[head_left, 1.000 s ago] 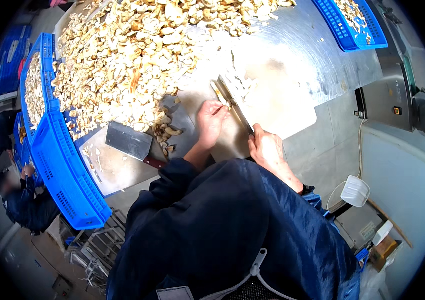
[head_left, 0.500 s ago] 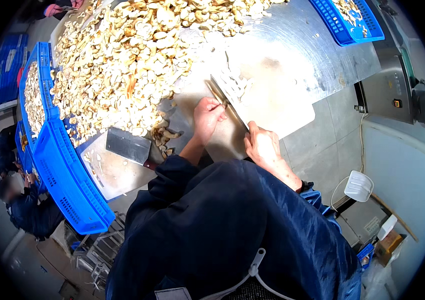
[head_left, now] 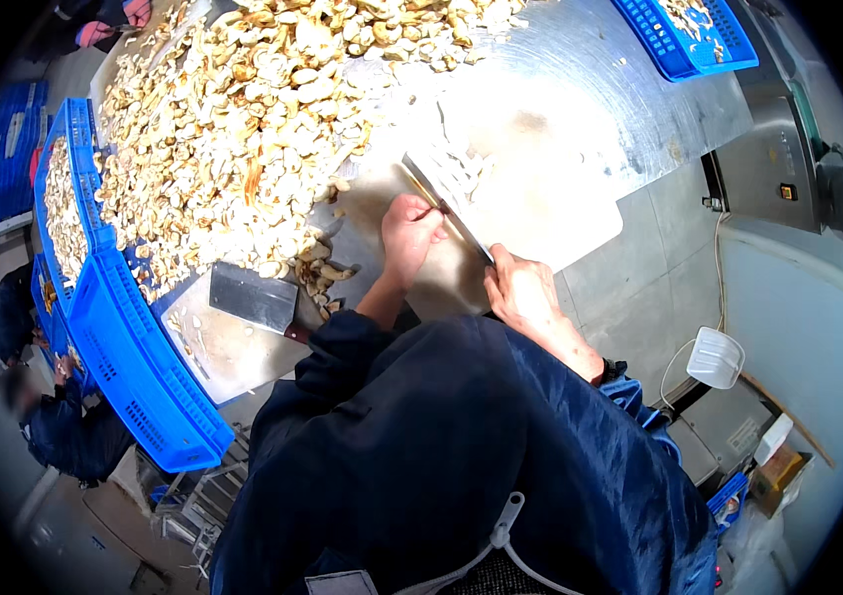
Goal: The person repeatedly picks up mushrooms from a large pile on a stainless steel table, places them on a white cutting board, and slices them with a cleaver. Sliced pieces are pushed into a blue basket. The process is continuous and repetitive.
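My right hand [head_left: 525, 293] is closed around the handle of a knife [head_left: 446, 206], whose long blade points away and to the left over a pale cutting board [head_left: 560, 233]. Close against the blade's left side, my left hand [head_left: 409, 240] has its fingers pressed together; what they hold is too small and covered to make out. White slices [head_left: 466, 169] lie on the board just beyond the blade's right side. A big heap of pale and brownish mushroom pieces [head_left: 243, 129] spreads over the metal table at the far left.
A cleaver [head_left: 253, 297] rests on a second board [head_left: 233, 352] to my left. Blue baskets [head_left: 149, 367] line the table's left edge; another blue basket [head_left: 679, 50] stands far right. A co-worker [head_left: 69, 426] is at the left, and gloved hands [head_left: 109, 30] work at the far left.
The whole view has shifted slightly. Both hands and the knife keep nearly the same position, with the blade leaning a little more to the left.
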A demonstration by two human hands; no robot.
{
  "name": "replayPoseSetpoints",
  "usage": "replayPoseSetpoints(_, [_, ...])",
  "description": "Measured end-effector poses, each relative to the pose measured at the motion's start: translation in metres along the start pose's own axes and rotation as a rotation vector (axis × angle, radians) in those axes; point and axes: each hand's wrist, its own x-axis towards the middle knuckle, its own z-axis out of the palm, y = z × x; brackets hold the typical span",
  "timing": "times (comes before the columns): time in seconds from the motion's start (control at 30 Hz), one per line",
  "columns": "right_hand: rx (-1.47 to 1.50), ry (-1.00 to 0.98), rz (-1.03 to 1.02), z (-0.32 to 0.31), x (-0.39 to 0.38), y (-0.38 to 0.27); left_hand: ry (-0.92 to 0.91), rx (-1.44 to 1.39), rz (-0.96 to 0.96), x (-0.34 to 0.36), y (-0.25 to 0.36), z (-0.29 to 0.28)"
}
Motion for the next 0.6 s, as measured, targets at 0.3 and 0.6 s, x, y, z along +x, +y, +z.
replayPoseSetpoints(0.3, [-0.037, 0.052, -0.071, 0.007, 0.009, 0.005, 0.011, 0.015, -0.008, -0.001, 0.005, 0.002])
replayPoseSetpoints(0.6, [-0.058, 0.007, -0.047, 0.002, 0.019, -0.001, 0.002, 0.002, 0.016, -0.001, 0.009, 0.004])
